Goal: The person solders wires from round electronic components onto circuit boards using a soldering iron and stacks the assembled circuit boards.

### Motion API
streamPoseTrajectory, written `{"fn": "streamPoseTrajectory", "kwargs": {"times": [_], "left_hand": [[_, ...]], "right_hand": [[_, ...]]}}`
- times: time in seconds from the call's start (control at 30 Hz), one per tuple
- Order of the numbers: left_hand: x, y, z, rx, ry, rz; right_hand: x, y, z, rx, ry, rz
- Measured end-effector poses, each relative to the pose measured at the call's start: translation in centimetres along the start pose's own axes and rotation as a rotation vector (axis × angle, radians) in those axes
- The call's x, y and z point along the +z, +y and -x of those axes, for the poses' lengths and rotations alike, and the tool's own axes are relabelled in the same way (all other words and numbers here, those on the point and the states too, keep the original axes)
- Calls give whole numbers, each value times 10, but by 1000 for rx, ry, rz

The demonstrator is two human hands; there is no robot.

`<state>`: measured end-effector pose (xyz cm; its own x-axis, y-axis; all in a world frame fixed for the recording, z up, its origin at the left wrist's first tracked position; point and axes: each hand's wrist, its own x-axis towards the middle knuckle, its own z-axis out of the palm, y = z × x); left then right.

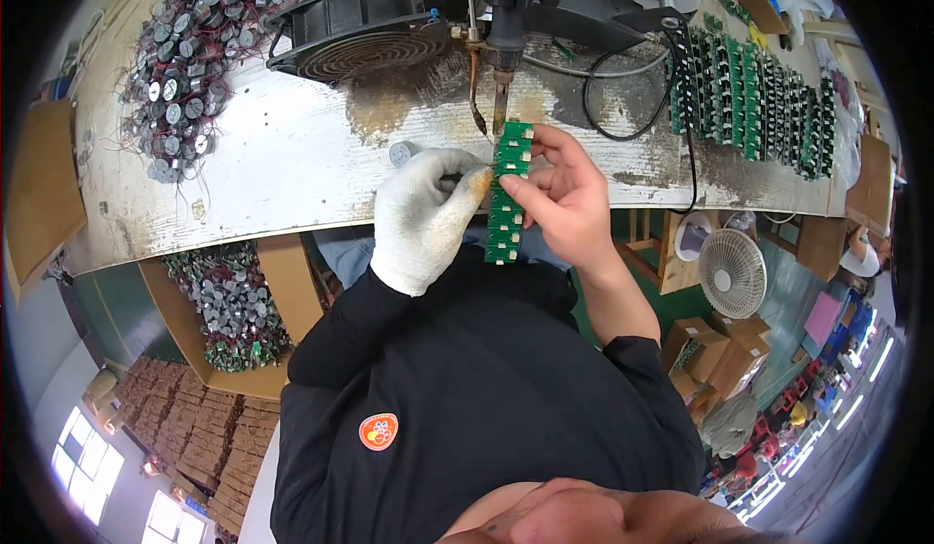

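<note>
My right hand [564,194] grips a long green circuit board strip [505,215] with small pale connectors along it, thumb on its face. The strip stands nearly lengthwise before me, its far end just below the tip of an upright soldering iron [501,96]. My left hand [420,215], in a white glove with a stained thumb, is pinched closed at the strip's left edge. What lies between its fingertips is hidden. A small round silver part [401,153] shows just beyond the glove's knuckles. A thin bent tube [477,96] comes down beside the iron.
Many round silver parts with red wires [180,77] are heaped at the table's left. A black fan [360,33] stands at the back. Rows of green boards [749,96] lie to the right, near a black cable [693,169]. Below the edge is a filled cardboard box [287,286].
</note>
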<state>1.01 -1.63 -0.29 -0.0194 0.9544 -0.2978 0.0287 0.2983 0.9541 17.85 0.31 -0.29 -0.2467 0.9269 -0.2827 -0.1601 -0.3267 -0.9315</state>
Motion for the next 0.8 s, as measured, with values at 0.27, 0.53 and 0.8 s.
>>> {"fn": "streamPoseTrajectory", "kwargs": {"times": [0.27, 0.53, 0.8], "left_hand": [[-2, 16, -4, -177, 26, 231], [1, 12, -5, -99, 69, 178], [-2, 10, -7, -106, 83, 112]], "right_hand": [[2, 3, 9, -3, -8, -19], [2, 5, 10, -69, -17, 7], [4, 4, 8, -71, -12, -3]]}}
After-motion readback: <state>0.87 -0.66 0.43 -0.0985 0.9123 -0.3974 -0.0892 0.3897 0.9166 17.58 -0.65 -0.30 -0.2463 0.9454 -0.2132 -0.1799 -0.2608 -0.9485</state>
